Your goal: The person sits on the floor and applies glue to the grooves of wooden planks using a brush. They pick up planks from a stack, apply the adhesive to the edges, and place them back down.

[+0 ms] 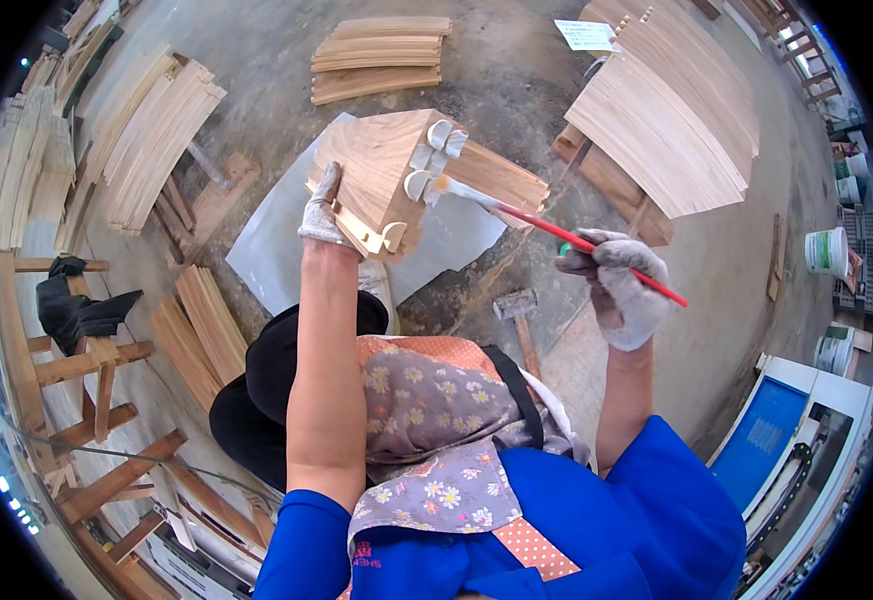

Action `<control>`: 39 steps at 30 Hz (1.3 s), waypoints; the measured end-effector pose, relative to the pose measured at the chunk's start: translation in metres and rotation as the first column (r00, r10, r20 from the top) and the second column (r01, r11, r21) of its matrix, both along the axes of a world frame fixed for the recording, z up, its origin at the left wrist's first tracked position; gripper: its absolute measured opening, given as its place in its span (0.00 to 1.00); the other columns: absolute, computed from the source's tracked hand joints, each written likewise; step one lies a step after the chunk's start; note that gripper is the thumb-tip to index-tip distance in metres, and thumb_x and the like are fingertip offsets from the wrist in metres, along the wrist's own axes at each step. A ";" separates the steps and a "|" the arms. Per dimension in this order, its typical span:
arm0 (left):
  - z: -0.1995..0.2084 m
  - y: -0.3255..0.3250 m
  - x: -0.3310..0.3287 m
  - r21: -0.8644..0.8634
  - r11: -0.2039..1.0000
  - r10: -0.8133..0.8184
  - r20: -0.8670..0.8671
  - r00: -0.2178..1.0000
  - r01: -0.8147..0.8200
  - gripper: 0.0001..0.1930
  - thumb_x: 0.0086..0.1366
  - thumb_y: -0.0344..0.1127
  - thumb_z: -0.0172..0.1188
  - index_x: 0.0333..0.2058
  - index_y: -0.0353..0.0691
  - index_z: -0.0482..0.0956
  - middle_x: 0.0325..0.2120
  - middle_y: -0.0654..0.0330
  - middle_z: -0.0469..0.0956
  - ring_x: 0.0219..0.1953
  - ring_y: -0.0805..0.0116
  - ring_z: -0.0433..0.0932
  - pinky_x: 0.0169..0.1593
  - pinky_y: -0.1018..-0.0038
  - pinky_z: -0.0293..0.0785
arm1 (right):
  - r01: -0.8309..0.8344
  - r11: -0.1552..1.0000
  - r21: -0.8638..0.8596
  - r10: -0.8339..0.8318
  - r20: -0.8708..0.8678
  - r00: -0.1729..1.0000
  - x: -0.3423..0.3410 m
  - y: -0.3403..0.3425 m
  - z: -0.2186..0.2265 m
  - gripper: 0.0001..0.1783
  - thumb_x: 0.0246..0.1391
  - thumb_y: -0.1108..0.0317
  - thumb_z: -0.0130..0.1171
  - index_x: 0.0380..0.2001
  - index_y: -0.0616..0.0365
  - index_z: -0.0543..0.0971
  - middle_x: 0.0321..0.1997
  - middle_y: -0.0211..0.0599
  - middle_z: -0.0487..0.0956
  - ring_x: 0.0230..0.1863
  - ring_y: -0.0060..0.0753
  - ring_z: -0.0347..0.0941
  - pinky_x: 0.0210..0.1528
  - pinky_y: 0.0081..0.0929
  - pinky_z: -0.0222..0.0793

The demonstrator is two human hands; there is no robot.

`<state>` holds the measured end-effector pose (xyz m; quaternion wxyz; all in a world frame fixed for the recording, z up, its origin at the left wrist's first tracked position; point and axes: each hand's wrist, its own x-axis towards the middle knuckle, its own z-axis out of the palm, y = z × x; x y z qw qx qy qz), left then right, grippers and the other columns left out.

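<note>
My left hand (326, 208), in a pale work glove, grips the left side of a wooden panel (366, 165). White, rounded joint ends (417, 185) stand along the panel's right edge, coated with what looks like glue. My right hand (628, 285), gloved too, is closed round the red handle of a brush (536, 222). The brush's pale bristles touch or nearly touch one of those ends. Beneath the panel, a grey sheet (286, 230) lies on the floor, and another wooden board (501, 175) shows behind it.
A mallet (518, 318) lies on the floor before me. Stacks of boards stand at the far middle (381, 55), left (161, 140) and right (661, 130). White buckets (826, 252) line the right side. A wooden frame (96, 365) with a black cloth (81, 308) is at left.
</note>
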<state>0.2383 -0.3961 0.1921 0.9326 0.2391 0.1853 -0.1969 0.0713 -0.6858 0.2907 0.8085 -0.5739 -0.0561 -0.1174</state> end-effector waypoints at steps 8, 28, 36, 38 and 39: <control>0.007 0.009 -0.005 0.052 0.997 -0.063 0.022 0.998 0.062 0.24 0.60 0.42 0.53 0.51 0.33 0.65 0.47 0.48 0.72 0.46 0.53 0.73 0.50 0.57 0.71 | 0.607 0.795 -0.017 -0.484 -0.622 0.616 -0.024 -0.154 -0.170 0.11 0.54 0.68 0.51 0.37 0.64 0.74 0.30 0.42 0.76 0.32 0.35 0.75 0.35 0.36 0.76; 0.008 0.004 -0.004 0.310 0.947 -0.056 -0.104 0.993 0.086 0.24 0.59 0.43 0.55 0.51 0.36 0.66 0.47 0.51 0.72 0.45 0.54 0.74 0.47 0.56 0.71 | 0.774 0.634 -0.003 -0.367 -0.881 0.298 -0.041 -0.172 -0.323 0.13 0.56 0.64 0.50 0.41 0.59 0.72 0.29 0.39 0.75 0.29 0.37 0.74 0.37 0.40 0.75; 0.019 -0.011 -0.011 0.272 0.960 -0.042 -0.096 0.994 0.067 0.26 0.59 0.46 0.53 0.53 0.37 0.64 0.48 0.51 0.71 0.46 0.53 0.73 0.50 0.55 0.69 | 0.855 0.413 0.315 -0.239 -0.868 0.435 -0.077 -0.182 -0.291 0.11 0.54 0.66 0.47 0.36 0.57 0.77 0.28 0.42 0.78 0.30 0.40 0.76 0.39 0.41 0.75; 0.033 -0.022 -0.016 0.129 0.988 -0.081 -0.058 0.995 0.088 0.24 0.61 0.48 0.52 0.50 0.38 0.68 0.44 0.54 0.74 0.43 0.56 0.74 0.46 0.60 0.72 | 0.799 0.428 0.423 -0.236 -0.801 0.551 -0.080 -0.183 -0.269 0.12 0.54 0.64 0.48 0.38 0.55 0.76 0.31 0.41 0.79 0.30 0.40 0.76 0.39 0.40 0.75; 0.037 -0.025 -0.018 0.068 0.993 -0.095 -0.036 0.995 0.097 0.23 0.61 0.50 0.51 0.49 0.39 0.70 0.42 0.55 0.75 0.41 0.57 0.75 0.44 0.62 0.73 | 0.755 0.450 0.477 -0.231 -0.754 0.614 -0.081 -0.180 -0.254 0.13 0.54 0.62 0.49 0.39 0.54 0.76 0.33 0.39 0.79 0.31 0.39 0.76 0.39 0.39 0.75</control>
